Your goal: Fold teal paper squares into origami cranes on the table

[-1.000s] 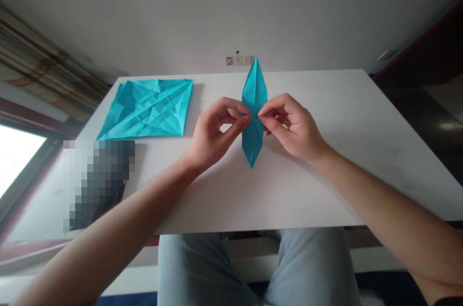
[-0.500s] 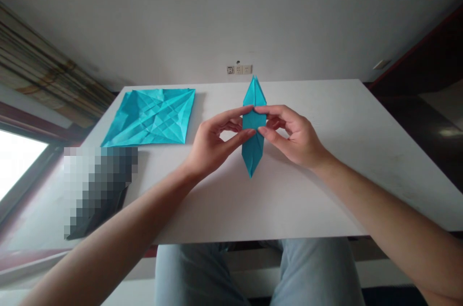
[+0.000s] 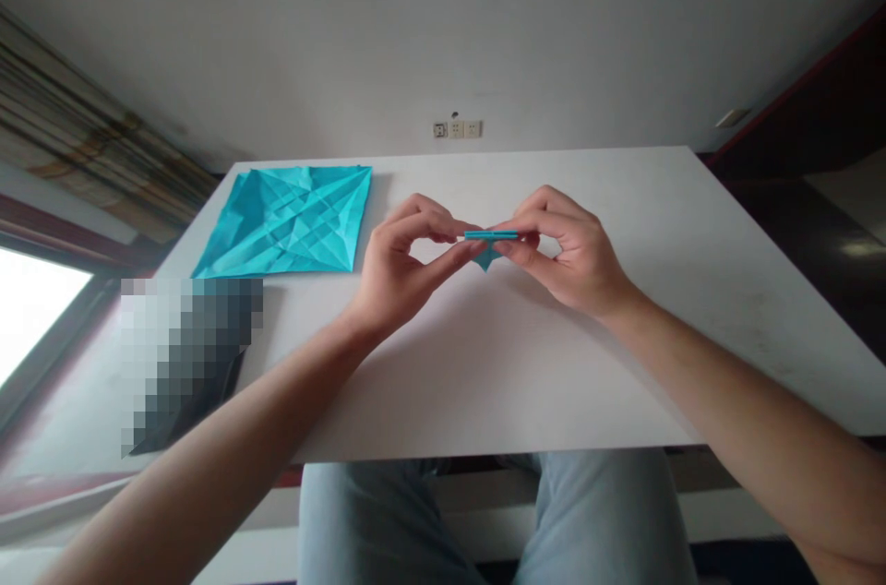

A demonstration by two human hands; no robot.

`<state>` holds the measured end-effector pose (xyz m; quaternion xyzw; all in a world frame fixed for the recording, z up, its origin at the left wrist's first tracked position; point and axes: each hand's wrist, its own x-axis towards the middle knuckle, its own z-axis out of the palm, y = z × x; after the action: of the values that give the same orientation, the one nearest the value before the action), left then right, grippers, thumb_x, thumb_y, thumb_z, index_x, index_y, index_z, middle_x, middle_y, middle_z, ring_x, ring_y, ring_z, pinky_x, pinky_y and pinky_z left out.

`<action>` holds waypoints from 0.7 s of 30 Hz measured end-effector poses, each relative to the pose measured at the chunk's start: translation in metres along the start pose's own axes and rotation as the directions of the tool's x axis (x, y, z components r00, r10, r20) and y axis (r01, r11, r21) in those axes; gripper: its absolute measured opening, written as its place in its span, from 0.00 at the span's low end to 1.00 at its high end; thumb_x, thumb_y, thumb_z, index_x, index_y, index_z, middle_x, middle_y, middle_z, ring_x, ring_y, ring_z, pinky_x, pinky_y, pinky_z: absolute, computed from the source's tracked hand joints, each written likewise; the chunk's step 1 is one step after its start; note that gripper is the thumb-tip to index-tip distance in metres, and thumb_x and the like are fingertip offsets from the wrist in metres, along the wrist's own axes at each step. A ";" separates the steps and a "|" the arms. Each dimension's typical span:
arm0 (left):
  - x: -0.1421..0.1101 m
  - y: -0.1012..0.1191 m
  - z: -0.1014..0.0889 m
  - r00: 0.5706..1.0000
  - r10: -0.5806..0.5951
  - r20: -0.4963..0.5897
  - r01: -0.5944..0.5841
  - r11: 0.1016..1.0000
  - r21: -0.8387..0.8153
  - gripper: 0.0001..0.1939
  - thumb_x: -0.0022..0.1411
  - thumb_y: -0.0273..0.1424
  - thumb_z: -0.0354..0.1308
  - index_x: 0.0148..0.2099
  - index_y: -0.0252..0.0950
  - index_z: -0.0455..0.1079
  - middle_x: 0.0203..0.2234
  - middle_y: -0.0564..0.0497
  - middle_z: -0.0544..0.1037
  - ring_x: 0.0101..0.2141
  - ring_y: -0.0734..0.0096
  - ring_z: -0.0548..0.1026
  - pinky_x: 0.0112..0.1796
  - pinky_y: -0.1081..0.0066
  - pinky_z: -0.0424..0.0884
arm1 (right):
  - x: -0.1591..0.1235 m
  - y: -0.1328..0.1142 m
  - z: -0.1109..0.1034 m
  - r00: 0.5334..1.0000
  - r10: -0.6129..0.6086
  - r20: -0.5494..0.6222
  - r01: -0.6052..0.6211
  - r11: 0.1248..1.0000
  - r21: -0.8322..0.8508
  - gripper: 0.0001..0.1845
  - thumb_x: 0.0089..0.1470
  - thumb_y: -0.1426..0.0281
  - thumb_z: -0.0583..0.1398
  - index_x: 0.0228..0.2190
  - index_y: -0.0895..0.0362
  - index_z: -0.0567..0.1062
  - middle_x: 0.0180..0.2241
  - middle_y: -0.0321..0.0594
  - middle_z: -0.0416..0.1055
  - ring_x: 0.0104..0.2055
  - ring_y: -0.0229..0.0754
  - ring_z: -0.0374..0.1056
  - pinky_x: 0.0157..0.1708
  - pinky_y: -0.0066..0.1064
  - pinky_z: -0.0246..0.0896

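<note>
A small folded piece of blue paper [image 3: 487, 258] is held above the table in both hands, its folded edge facing me as a thin flat line and one pointed end hanging below. My left hand [image 3: 419, 248] pinches its left side between thumb and fingers. On the right side, my right hand [image 3: 557, 239] grips it the same way, the two sets of fingertips nearly meeting. The fingers cover much of the paper's far side.
A creased blue paper sheet [image 3: 294, 220] lies spread at the table's back left. Nearer me on the left is a dark object with a pixelated face [image 3: 194, 364]. The white table [image 3: 498, 382] ends just before my knees; a wall with sockets [image 3: 457, 129] stands behind.
The folded paper, which stood as a long upright shape with points at top and bottom, is now folded across its middle and seen edge-on. Both hands stay on it.
</note>
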<state>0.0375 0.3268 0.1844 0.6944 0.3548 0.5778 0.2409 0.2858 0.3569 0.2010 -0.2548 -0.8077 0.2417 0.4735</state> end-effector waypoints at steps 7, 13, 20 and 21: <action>-0.003 0.003 0.005 0.984 -0.167 0.070 0.174 0.977 -0.120 0.22 0.70 0.52 0.79 0.42 0.40 0.83 0.36 0.48 0.87 0.37 0.66 0.84 0.43 0.66 0.82 | 0.000 0.001 0.000 0.999 0.036 0.022 -0.036 0.999 0.010 0.24 0.68 0.43 0.74 0.35 0.49 0.87 0.33 0.40 0.75 0.34 0.45 0.68 0.35 0.41 0.69; -0.003 -0.004 0.007 0.966 -0.257 0.043 0.259 0.929 -0.264 0.23 0.70 0.53 0.80 0.43 0.40 0.80 0.35 0.50 0.86 0.34 0.71 0.82 0.38 0.70 0.79 | -0.002 0.010 0.006 0.987 0.112 0.112 -0.116 0.993 0.036 0.24 0.71 0.47 0.73 0.31 0.51 0.81 0.35 0.40 0.76 0.35 0.44 0.68 0.35 0.40 0.65; -0.002 0.003 0.003 0.968 -0.234 0.091 0.241 0.968 -0.073 0.23 0.69 0.55 0.80 0.46 0.39 0.87 0.40 0.46 0.91 0.40 0.63 0.88 0.44 0.64 0.84 | -0.003 0.013 0.003 0.966 0.114 0.230 -0.110 0.993 -0.030 0.23 0.71 0.51 0.73 0.31 0.52 0.78 0.35 0.38 0.76 0.34 0.42 0.68 0.35 0.38 0.62; -0.002 0.003 0.004 0.967 -0.243 0.080 0.250 0.964 -0.090 0.24 0.69 0.56 0.79 0.45 0.39 0.87 0.39 0.46 0.91 0.40 0.62 0.88 0.44 0.63 0.85 | -0.003 0.013 0.003 0.962 0.126 0.240 -0.124 0.992 -0.023 0.22 0.70 0.52 0.73 0.32 0.52 0.79 0.35 0.38 0.76 0.35 0.42 0.69 0.37 0.38 0.63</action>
<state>0.0414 0.3238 0.1845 0.6512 0.4009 0.5363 0.3571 0.2865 0.3639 0.1892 -0.2758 -0.8425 0.2974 0.3546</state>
